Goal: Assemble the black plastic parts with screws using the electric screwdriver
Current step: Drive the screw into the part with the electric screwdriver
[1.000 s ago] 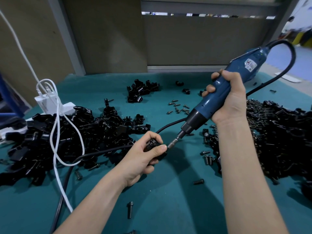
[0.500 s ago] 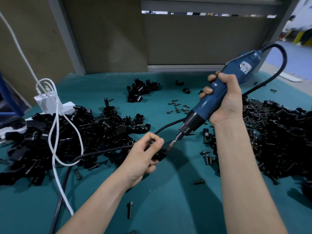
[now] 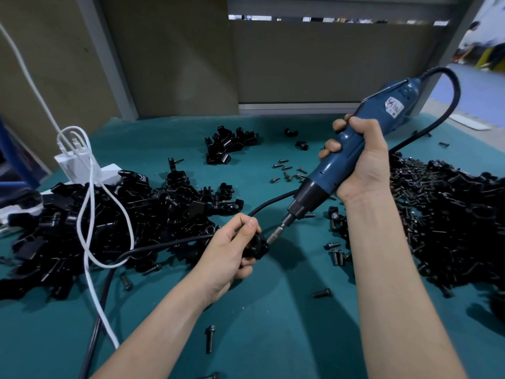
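The left hand (image 3: 229, 253) pinches a small black part (image 3: 257, 248) just above the green table (image 3: 273, 324). The right hand (image 3: 360, 162) wraps the blue screwdriver (image 3: 341, 165), whose bit (image 3: 276, 235) meets the part's side. This looks like the driving step. Next, the tool should stay in line with the screw while the part is held firm. Piles of parts (image 3: 109, 222) lie on both sides.

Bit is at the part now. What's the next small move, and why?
Probably press the bit straight along its tilt and run the screwdriver. The right hand grips it, and its tip meets the part that the left hand pinches. How well it is seated is hidden.
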A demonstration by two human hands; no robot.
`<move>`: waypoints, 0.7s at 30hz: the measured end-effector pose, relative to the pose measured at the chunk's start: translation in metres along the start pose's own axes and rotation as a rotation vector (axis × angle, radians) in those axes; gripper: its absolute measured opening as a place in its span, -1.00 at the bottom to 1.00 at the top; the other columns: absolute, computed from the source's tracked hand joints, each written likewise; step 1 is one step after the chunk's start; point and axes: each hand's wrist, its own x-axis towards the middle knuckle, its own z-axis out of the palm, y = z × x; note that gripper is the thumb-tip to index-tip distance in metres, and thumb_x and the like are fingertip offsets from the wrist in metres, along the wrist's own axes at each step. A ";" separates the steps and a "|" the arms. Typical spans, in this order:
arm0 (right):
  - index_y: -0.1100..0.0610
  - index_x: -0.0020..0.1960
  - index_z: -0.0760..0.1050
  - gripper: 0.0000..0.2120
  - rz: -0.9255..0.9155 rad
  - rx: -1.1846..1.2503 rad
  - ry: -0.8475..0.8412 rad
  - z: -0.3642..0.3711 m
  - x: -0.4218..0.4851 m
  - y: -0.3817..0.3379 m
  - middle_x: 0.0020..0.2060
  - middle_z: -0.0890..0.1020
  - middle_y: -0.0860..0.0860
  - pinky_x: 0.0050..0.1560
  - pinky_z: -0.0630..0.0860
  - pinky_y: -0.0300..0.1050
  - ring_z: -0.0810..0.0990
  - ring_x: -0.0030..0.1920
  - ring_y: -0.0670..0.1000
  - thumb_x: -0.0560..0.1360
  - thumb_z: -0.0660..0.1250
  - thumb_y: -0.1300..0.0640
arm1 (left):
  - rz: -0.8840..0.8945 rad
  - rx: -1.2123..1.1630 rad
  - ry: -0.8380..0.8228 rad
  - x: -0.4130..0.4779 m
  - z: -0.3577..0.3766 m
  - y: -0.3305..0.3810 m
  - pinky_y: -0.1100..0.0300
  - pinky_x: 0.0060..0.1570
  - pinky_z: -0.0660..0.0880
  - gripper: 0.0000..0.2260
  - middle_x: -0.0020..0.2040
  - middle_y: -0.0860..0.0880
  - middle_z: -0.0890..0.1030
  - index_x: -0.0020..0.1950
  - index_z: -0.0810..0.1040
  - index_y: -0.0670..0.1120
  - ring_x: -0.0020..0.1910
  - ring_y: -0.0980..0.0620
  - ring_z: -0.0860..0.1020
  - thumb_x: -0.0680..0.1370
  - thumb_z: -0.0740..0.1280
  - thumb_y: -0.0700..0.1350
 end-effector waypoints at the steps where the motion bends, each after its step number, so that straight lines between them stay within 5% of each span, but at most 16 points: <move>1: 0.08 -0.26 0.44 -0.79 0.001 0.000 -0.005 0.000 0.000 0.000 -0.35 0.55 -0.07 -0.43 0.43 -0.27 0.41 -0.50 -0.11 0.54 0.21 0.21 | -0.001 -0.003 0.001 0.000 0.000 0.000 0.40 -0.59 0.13 -0.80 -0.46 0.08 0.33 -0.24 0.45 0.00 -0.52 0.12 0.23 0.42 0.30 0.11; 6: 0.03 -0.44 0.55 -0.60 0.014 -0.009 -0.029 0.001 0.000 0.001 -0.35 0.55 -0.08 -0.43 0.42 -0.27 0.41 -0.50 -0.12 0.54 0.20 0.20 | -0.007 -0.014 0.023 0.000 0.001 0.000 0.40 -0.60 0.12 -0.79 -0.46 0.08 0.33 -0.21 0.43 -0.03 -0.52 0.12 0.22 0.43 0.29 0.10; 21: 0.06 -0.33 0.52 -0.72 0.013 -0.022 -0.040 0.002 -0.002 0.004 -0.33 0.55 -0.07 -0.43 0.43 -0.26 0.41 -0.50 -0.11 0.53 0.21 0.20 | -0.017 -0.033 0.020 0.001 -0.001 -0.001 0.41 -0.58 0.10 -0.79 -0.46 0.05 0.31 -0.18 0.40 -0.06 -0.53 0.12 0.21 0.45 0.28 0.08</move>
